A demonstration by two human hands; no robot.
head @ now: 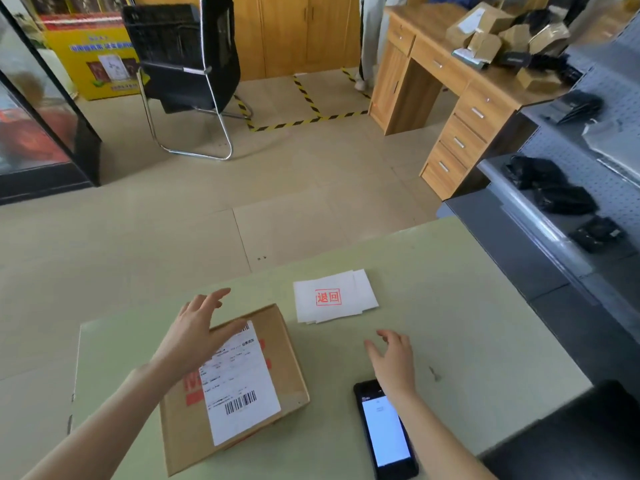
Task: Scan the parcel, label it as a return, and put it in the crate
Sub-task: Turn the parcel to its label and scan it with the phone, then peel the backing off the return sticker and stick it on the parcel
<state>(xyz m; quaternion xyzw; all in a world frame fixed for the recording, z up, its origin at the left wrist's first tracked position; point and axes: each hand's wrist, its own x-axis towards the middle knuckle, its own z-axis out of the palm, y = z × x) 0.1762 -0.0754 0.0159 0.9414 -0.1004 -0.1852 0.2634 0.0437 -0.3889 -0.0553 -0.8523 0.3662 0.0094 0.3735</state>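
Note:
A flat brown cardboard parcel (284,372) lies on the pale green table (467,323), with a white shipping label (239,386) and barcode on top. My left hand (197,330) hovers over its far left corner, fingers spread, holding nothing. A small stack of white return labels (334,296) with a red stamp lies beyond the parcel to the right. A black phone (384,434) with a lit screen lies near the table's front edge. My right hand (394,362) is open just above and beyond the phone, empty.
A dark crate edge (571,438) shows at the lower right. Grey shelving (554,216) with black bags stands to the right. A wooden desk (460,109) with boxes, a black chair (187,57) and a person's legs (369,39) are across the floor.

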